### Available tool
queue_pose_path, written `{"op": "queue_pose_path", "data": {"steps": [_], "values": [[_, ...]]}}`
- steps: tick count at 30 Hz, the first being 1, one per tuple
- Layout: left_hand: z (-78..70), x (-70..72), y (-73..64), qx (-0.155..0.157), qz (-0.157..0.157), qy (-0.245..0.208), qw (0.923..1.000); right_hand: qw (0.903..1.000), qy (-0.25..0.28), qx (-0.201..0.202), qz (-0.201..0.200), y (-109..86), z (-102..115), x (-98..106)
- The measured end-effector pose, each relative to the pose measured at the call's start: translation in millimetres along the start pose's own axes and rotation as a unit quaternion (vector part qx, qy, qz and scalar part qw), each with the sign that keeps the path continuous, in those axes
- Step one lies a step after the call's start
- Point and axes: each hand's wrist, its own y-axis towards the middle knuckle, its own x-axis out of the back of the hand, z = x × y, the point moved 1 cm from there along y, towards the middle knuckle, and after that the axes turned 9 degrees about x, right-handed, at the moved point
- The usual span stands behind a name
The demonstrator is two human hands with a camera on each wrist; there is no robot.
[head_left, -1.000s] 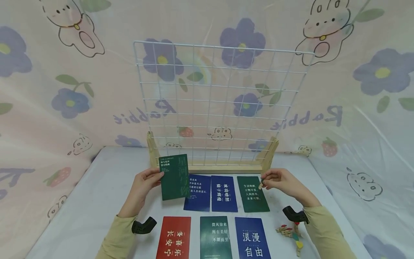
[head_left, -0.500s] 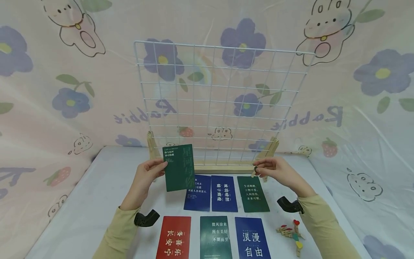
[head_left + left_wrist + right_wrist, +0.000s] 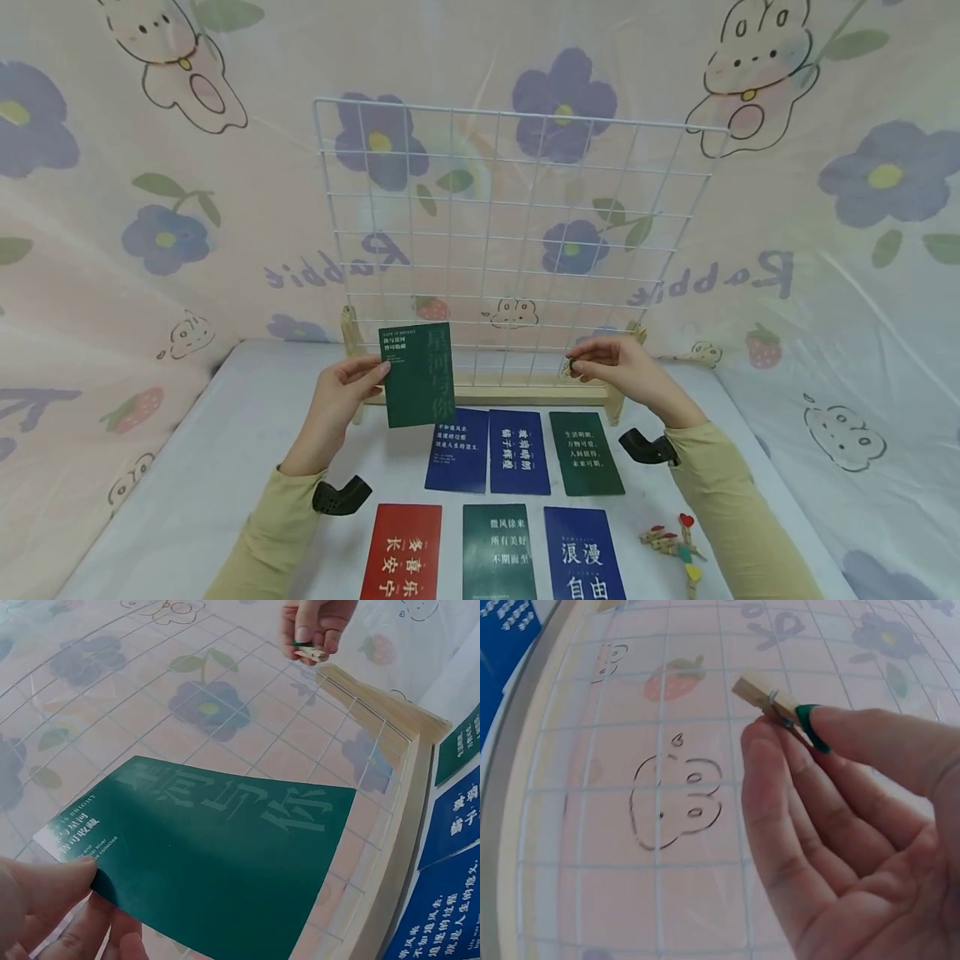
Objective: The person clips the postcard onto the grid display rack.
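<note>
My left hand pinches a dark green card by its left edge, thumb on the printed face. The card is raised in front of the lower left part of a white wire grid. My right hand pinches a small wooden clothespin with a green decoration between thumb and fingertips. In the head view this hand is in front of the grid's lower right part. The left wrist view shows the same clothespin at the fingertips, beyond the green card.
The grid stands in a wooden base on a white table. Blue cards and a green card lie before it. Nearer are a red card, a green card and a blue card. Several clothespins lie at right.
My left hand has lifted the green card up and slightly right, towards the grid. My right hand has moved up and left with the clothespin, away from the green card on the table.
</note>
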Motion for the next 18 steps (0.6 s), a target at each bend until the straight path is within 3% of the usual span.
{"op": "queue_pose_path", "data": {"steps": [10, 18], "values": [[-19.4, -3.1, 3.3, -0.033, -0.015, 0.005, 0.9993, 0.9992, -0.024, 0.031, 0.005, 29.3, 27.9, -5.5], [-29.0, 0.4, 8.4, -0.043, -0.024, 0.013, 0.9987, 0.9980, -0.006, 0.062, 0.008, 53.9, 44.8, -10.3]]}}
